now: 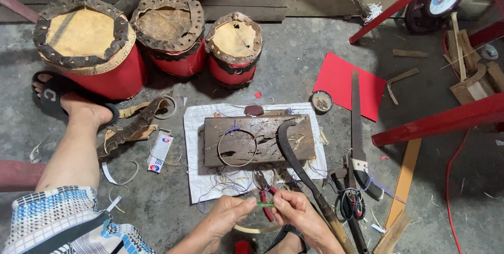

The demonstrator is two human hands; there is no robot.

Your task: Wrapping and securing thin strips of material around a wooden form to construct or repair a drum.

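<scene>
Nearest the camera, the left hand (pixel 227 214) and the right hand (pixel 294 209) meet low in the view, each pinched shut on one end of a short green strip (pixel 265 204) held level between the fingertips; the strip sits directly between the two hands, touching both. Just under the hands a thin pale hoop (pixel 256 229) curves across the floor, and red-handled pliers (pixel 266 197) lie just beyond the fingers, partly hidden by them. To judge from this, the work looks only partly done: one ring is formed and lies ahead, while the strip in the hands is short and unattached to anything. Just beyond the hands a dark wooden board (pixel 260 139) rests on a white sack (pixel 195 180), with a wire ring (pixel 237 147) bound by purple thread lying on the board, and loose threads scattered at the sack's near edge. A curved sickle (pixel 294 160) crosses the board's right end, and a saw (pixel 357 128) lies just beside it to the right. Left of the sack lie a small white box (pixel 159 151) and scraps of brown leather (pixel 131 128). Farthest off, three red drums (pixel 181 36) with laced skin heads stand in a row, apparently finished.
</scene>
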